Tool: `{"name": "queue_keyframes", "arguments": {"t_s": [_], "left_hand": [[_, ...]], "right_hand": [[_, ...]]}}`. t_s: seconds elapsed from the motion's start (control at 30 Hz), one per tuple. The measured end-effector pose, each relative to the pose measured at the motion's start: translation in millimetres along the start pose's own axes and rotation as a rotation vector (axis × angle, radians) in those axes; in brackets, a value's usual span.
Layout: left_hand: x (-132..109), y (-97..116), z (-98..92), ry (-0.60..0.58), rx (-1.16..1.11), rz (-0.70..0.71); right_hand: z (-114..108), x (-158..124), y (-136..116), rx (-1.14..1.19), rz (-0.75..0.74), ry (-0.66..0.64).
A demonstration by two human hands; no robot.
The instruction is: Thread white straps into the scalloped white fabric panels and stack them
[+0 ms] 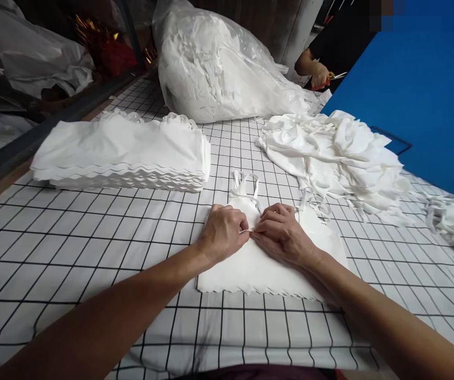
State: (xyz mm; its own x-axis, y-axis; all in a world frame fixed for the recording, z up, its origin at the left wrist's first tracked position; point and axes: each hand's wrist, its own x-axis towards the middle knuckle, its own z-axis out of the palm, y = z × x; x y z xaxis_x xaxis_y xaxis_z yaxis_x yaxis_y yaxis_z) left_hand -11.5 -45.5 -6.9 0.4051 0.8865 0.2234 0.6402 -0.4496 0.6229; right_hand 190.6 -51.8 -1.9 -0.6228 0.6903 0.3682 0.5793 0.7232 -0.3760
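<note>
On checked table (pixel 92 248), your left hand (pixel 222 232) and right hand (pixel 282 235) pinch drawstring (pixel 245 230) over white pouch (pixel 258 269); uneven pull risks puckering.

A table (pixel 72 248) covered by a white cloth with a black grid is seen. Directly under the fingers (pixel 268 219), a small white drawstring bag (pixel 258 269) is laid flat. Beyond the fingers and to their left, a neat stack of folded white bags (pixel 124 153) is set. Beyond and to their right, a loose heap of white bags (pixel 337 153) is spread. Further beyond the fingers, a filled clear plastic sack (pixel 219 68) is rested.
</note>
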Motion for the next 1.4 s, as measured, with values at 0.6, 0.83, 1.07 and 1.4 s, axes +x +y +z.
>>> {"name": "queue_keyframes", "arguments": {"t_s": [0.6, 0.83, 1.07, 1.4], "left_hand": [[-6, 2, 4.7, 0.143, 0.322, 0.339], [-6, 2, 5.8, 0.127, 0.356, 0.351], [-6, 1, 6.6, 0.137, 0.35, 0.347], [-7, 1, 4.9, 0.108, 0.356, 0.351]], "right_hand": [[7, -11, -12, -0.129, -0.065, 0.098], [9, -13, -9, -0.11, -0.095, 0.129], [8, -14, -9, -0.135, -0.088, 0.119], [5, -17, -8, -0.262, -0.114, 0.062]]}}
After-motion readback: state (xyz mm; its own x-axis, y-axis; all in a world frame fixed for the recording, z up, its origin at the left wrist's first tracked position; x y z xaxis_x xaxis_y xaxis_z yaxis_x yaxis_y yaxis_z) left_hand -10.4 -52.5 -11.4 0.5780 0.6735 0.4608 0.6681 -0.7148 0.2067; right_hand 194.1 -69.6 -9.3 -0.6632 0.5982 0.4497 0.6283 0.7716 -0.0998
